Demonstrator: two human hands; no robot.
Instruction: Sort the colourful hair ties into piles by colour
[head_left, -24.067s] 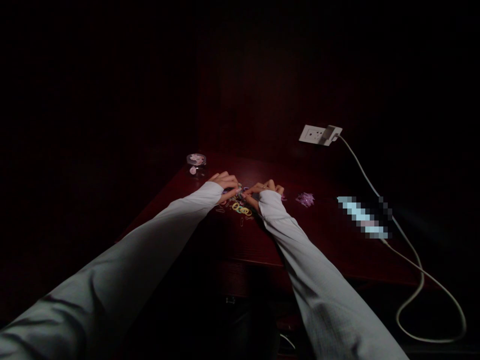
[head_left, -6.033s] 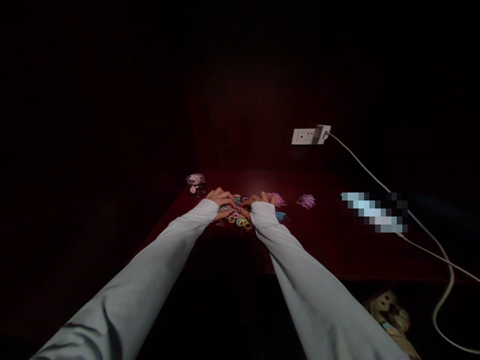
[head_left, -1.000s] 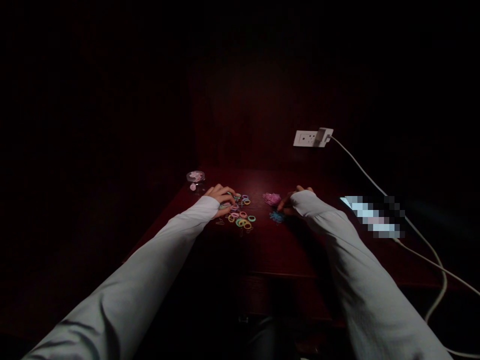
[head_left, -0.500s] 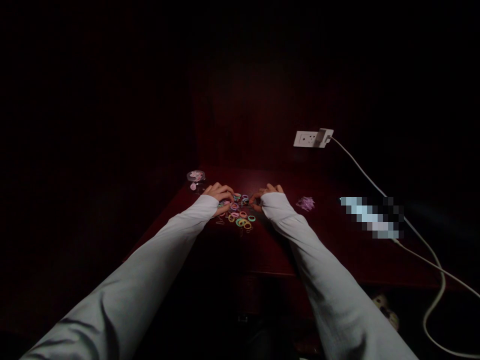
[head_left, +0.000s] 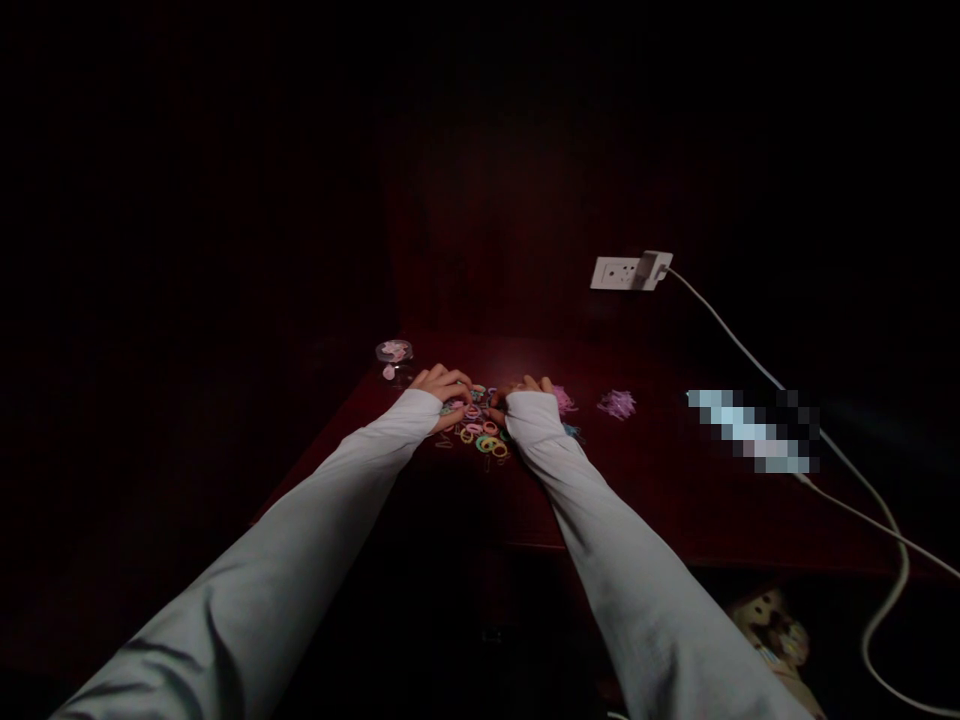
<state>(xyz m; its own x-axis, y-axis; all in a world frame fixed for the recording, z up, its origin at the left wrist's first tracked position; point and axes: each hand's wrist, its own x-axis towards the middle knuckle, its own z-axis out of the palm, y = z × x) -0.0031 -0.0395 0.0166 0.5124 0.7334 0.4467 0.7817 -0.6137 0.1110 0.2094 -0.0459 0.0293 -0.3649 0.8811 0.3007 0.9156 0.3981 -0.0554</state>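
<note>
A mixed pile of small coloured hair ties (head_left: 489, 445), in yellow, green, pink and purple, lies on the dark red table with some thin wire-like clips (head_left: 444, 440) among them. My left hand (head_left: 442, 385) rests at the pile's left side, fingers curved over it and thumb held apart. From the right, my right hand (head_left: 525, 388) reaches into the same pile, thumb and forefinger drawn close together. Whatever is between those fingertips is too small and dark to make out. Beside my right hand lie a pink bunch (head_left: 565, 400) and a blue bunch (head_left: 572, 431), partly hidden by hand and sleeve.
A purple bunch (head_left: 617, 404) lies farther right on the table (head_left: 637, 490). At the back left stands a clear container (head_left: 394, 352) with pink pieces. A blurred-out device (head_left: 750, 430) has a white cable (head_left: 847, 498); a charger (head_left: 654, 268) sits in the wall socket (head_left: 616, 272).
My right hand has moved left into the pile, bringing the pink and blue bunches into sight. My left hand stays nearly in place. The view has shifted slightly.
</note>
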